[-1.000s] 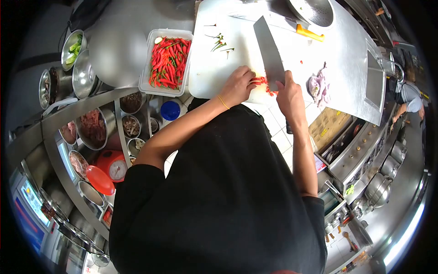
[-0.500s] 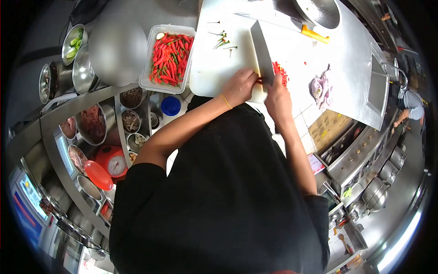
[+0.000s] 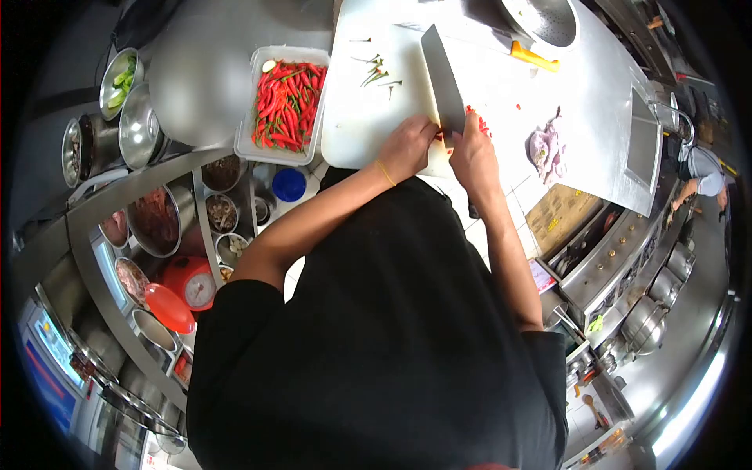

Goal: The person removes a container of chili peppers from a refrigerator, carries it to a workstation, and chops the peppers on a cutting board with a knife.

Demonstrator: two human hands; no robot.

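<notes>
My right hand (image 3: 475,160) is wrapped around the handle of a broad cleaver (image 3: 442,78). The blade points away from me along the right side of a white cutting board (image 3: 352,102). Beside it, the curled fingers of my left hand (image 3: 409,149) press on red chilies, mostly covered, with a bit of red at the fingertips. Chopped red chili (image 3: 483,125) lies right of the blade, partly hidden by it and my right hand. Green chili stems (image 3: 376,72) are scattered on the board. Left of the board, a clear plastic container (image 3: 244,141) holds whole red chilies (image 3: 290,106).
A yellow-handled knife (image 3: 535,57) and a perforated metal bowl (image 3: 540,19) are at the far right. A pale piece of raw meat (image 3: 547,149) rests on the steel table. Metal bowls (image 3: 141,125) stand at left; a red scale (image 3: 188,280) sits below. Another person (image 3: 705,176) is far right.
The view has shifted slightly, moving the surroundings a little left. The cleaver has shifted slightly against my left fingertips, and less of the chopped chili shows beside it. Both hands keep their grips.
</notes>
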